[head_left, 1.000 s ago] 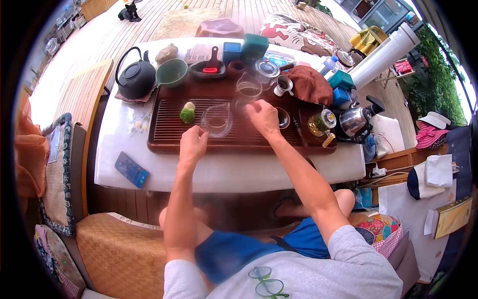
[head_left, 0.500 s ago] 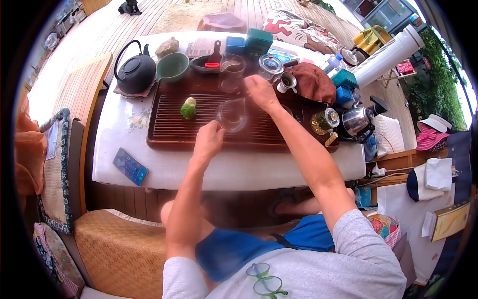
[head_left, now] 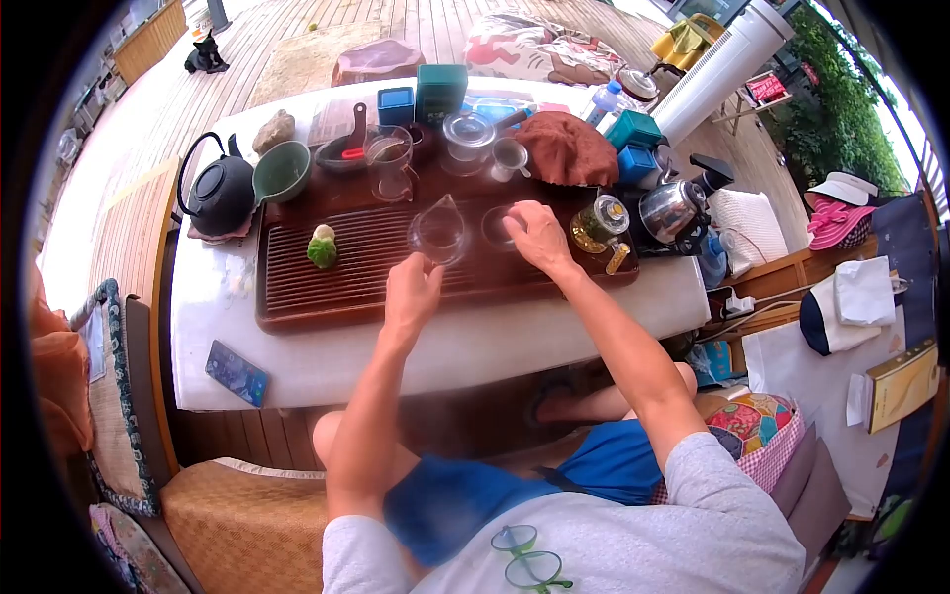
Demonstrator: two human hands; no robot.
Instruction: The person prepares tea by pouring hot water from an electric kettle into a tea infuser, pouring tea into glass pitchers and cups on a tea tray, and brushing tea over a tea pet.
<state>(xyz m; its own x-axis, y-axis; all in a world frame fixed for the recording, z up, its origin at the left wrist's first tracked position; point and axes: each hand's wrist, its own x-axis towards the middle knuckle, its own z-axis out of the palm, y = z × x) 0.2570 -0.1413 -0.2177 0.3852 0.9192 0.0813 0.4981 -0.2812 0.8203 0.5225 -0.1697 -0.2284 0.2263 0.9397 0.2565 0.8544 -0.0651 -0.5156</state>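
Observation:
My left hand (head_left: 414, 289) is closed on a clear glass pitcher (head_left: 438, 233), held low over the slatted brown tray (head_left: 346, 307). To its right, my right hand (head_left: 539, 238) has its fingers at the rim of a small glass cup (head_left: 499, 228); the fingertips partly cover it. A second glass pitcher (head_left: 388, 163) stands at the back of the tray, apart from both hands. A green-and-white cabbage-shaped figure (head_left: 322, 247) sits on the slats at the left. Right of my right hand is a glass teapot (head_left: 597, 226) holding yellowish liquid.
A black kettle (head_left: 220, 188), green bowl (head_left: 283, 171) and stone (head_left: 274, 131) stand at the back left. Behind the tray are a lidded glass vessel (head_left: 467, 139) and brown cloth (head_left: 566, 148). A steel kettle (head_left: 673, 213) is at the right, a phone (head_left: 237, 373) at front left.
The second pitcher moved left from beside my right hand and now stands apart. My right hand came back toward me, to the small cup. My left hand kept its pitcher. The camera view shifted.

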